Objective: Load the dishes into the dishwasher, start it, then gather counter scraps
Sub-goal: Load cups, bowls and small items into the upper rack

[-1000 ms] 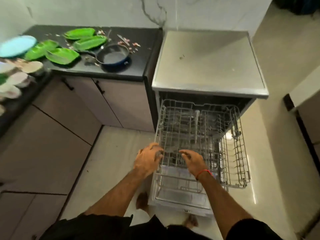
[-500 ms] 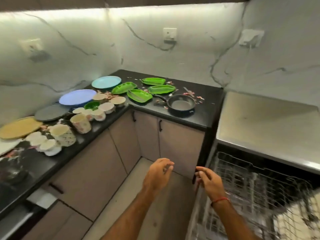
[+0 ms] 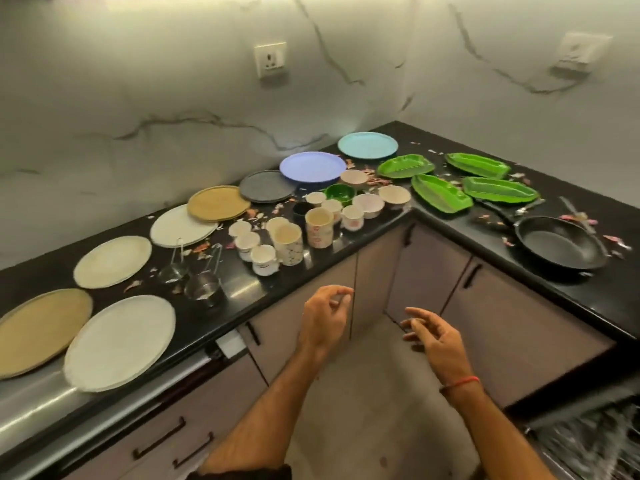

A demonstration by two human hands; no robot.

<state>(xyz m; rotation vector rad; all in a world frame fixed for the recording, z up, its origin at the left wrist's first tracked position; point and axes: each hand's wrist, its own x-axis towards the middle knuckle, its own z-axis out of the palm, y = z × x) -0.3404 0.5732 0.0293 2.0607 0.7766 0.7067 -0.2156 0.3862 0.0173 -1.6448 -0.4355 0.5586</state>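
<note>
Dishes are lying up and to the left of both hands, spread along an L-shaped black counter (image 3: 242,292) whose long arm is running from the lower left of the frame to the upper centre, then turning toward the right edge. The left hand (image 3: 323,318) is hanging at centre frame with fingers loosely curled and gripping nothing; the right hand (image 3: 434,336) is hovering just right of it, fingers relaxed and spread, likewise carrying nothing. Both are floating in front of the cabinet fronts, below the counter edge and apart from every dish. By my judgement the left hand is sitting nearer the cup cluster (image 3: 287,237) and the steel strainers (image 3: 194,275), while the right hand is sitting nearer the black frying pan (image 3: 561,242) at right.

Counting what is showing:
- Eight round plates (image 3: 119,341) are trailing from lower left to upper centre.
- Four green leaf-shaped trays (image 3: 441,194) are lying at upper right.
- One frying pan is resting with its handle pointing up-left toward the trays.
- Two strainers are resting side by side.
- Cups and small bowls are numbering about a dozen; the exact count is not clear.

Scraps (image 3: 375,180) are littering the counter between the dishes. Only a blurred corner of the dishwasher rack (image 3: 595,445) is showing at lower right, so loading is not yet begun.
</note>
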